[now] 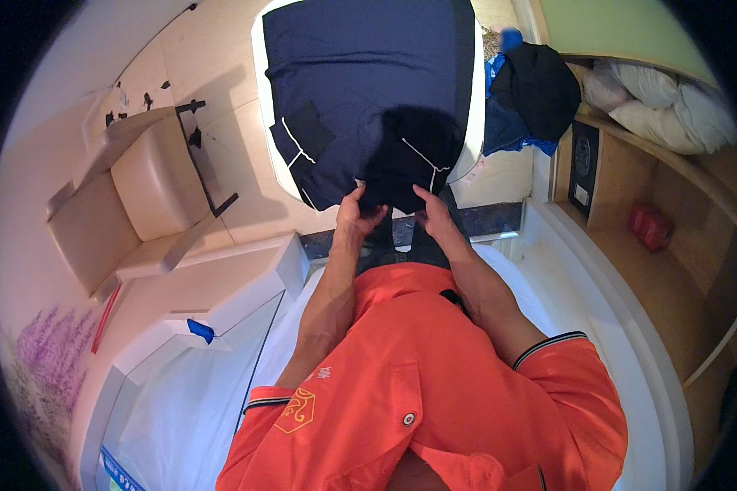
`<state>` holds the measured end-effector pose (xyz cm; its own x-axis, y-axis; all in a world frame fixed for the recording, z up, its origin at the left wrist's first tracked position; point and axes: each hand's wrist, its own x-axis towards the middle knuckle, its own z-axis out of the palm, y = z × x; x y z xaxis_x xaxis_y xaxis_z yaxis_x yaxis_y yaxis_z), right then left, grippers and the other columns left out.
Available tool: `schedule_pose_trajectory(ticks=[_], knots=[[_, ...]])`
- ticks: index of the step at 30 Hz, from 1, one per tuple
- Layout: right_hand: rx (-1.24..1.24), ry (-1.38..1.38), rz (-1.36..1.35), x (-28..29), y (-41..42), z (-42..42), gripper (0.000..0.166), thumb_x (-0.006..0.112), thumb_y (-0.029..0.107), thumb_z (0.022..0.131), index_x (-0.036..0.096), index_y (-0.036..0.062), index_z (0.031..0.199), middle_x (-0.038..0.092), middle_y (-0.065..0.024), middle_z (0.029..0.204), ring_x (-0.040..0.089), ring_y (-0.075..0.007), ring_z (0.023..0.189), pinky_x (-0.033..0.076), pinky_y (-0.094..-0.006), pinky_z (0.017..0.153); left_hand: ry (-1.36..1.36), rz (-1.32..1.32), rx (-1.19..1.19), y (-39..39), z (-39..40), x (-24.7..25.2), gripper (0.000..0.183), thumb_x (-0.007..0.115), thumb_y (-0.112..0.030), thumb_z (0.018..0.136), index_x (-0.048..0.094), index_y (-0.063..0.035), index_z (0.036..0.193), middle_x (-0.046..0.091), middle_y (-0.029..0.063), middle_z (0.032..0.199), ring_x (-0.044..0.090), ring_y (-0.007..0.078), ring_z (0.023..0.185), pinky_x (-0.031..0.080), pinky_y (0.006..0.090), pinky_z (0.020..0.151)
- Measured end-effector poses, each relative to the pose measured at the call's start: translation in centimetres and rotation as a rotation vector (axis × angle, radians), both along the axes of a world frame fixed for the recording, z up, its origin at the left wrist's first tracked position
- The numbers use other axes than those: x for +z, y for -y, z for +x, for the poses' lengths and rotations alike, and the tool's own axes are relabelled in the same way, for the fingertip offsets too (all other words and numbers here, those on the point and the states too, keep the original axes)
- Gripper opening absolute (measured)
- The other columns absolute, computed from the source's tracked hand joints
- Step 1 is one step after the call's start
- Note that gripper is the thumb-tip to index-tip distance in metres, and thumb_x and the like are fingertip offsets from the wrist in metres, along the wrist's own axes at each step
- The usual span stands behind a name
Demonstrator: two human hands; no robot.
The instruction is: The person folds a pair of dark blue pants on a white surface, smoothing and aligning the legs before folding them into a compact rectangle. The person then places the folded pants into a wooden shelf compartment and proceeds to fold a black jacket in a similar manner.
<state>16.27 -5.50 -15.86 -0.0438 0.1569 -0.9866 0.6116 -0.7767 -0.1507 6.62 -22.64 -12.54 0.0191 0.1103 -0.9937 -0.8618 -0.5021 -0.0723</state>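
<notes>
A dark navy garment with white piping (368, 80) lies spread over a white-edged surface (474, 147) in front of me. My left hand (362, 215) and my right hand (433, 208) hold its near edge, a short gap apart. The left thumb lies on top of the cloth beside a small pale tag, with the fingers partly under the hem. The right thumb presses the hem from above, and its fingers are partly hidden. White-trimmed details, perhaps pockets, show on both sides of the garment, and a dark shadow falls across its right half.
Black and blue clothes (537, 92) are heaped right of the surface. Wooden shelving (639, 258) at the right holds pale stuffed bags (651, 104) and a red package (650, 226). A beige padded chair (153, 184) stands left. A glass-topped white counter (190, 393) is at lower left.
</notes>
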Motion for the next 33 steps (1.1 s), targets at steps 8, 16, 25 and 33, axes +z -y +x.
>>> schedule_pose_trajectory(ticks=[8,16,25,33], knots=[[-0.108,-0.384,-0.246,3.4,-1.3,-1.0,0.047,0.079,0.022,0.076,0.063,0.0056,0.118,0.067,-0.0112,0.112,0.065,-0.0266,0.101,0.051,-0.0453,0.089,-0.224,0.001,0.274,2.0,0.6,-0.1,0.035,0.059,-0.023,0.09,0.058,-0.0076,0.121,0.064,0.0139,0.12,0.059,0.0331,0.114,0.047,0.0571,0.097],[-0.224,-0.189,-0.23,3.1,-2.0,0.3,0.03,0.075,0.019,0.08,0.064,0.0106,0.107,0.066,-0.0088,0.105,0.064,-0.0249,0.093,0.053,-0.0407,0.078,-0.135,-0.226,0.503,8.0,0.8,-5.3,0.026,0.061,-0.024,0.091,0.061,-0.0051,0.108,0.066,0.013,0.111,0.065,0.0309,0.097,0.057,0.0491,0.081],[-0.318,-0.049,-0.029,1.0,-4.8,-5.0,0.03,0.075,0.021,0.079,0.058,0.012,0.102,0.056,-0.0095,0.103,0.053,-0.026,0.091,0.051,-0.0361,0.06,-0.743,-1.101,-0.387,4.9,-5.2,-1.9,0.039,0.08,-0.016,0.077,0.046,-0.005,0.062,0.052,0.0082,0.055,0.049,0.0194,0.039,0.044,0.0342,0.033],[-0.429,-0.309,0.078,1.9,-8.3,-13.6,0.032,0.069,0.016,0.085,0.055,0.011,0.113,0.055,-0.0097,0.112,0.052,-0.0275,0.103,0.055,-0.0406,0.077,-1.075,-1.161,-0.885,-1.0,-16.6,1.9,0.035,0.079,-0.021,0.078,0.054,-0.0001,0.064,0.057,0.0087,0.06,0.051,0.0173,0.061,0.044,0.0349,0.063]])
